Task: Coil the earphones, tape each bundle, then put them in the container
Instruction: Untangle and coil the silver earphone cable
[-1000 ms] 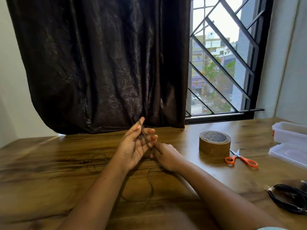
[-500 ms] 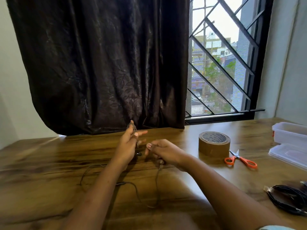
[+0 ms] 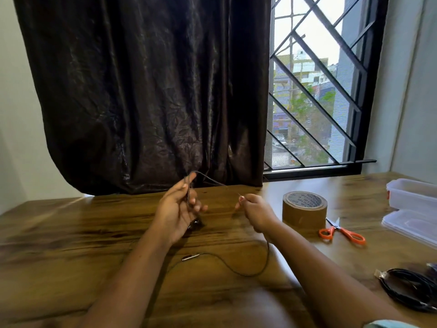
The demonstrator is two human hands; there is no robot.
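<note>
Both left hand and right hand pinching earphone cable, tape roll, scissors, container to right

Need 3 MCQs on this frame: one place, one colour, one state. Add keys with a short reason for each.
1. Where do the scissors lie relative to the brown tape roll?
A. To its right, on the table
B. On top of it
C. To its left, by the curtain

2. What colour are the scissors' handles?
A. Blue
B. Orange
C. Black

3. What is the right hand doing?
A. Resting flat on the table
B. Gripping the tape roll
C. Pinching the earphone cable

Key:
1 A: the scissors lie flat on the wood just right of the roll.
2 B: both finger loops are orange.
3 C: thumb and finger close on the cable, which runs across to the left hand.
</note>
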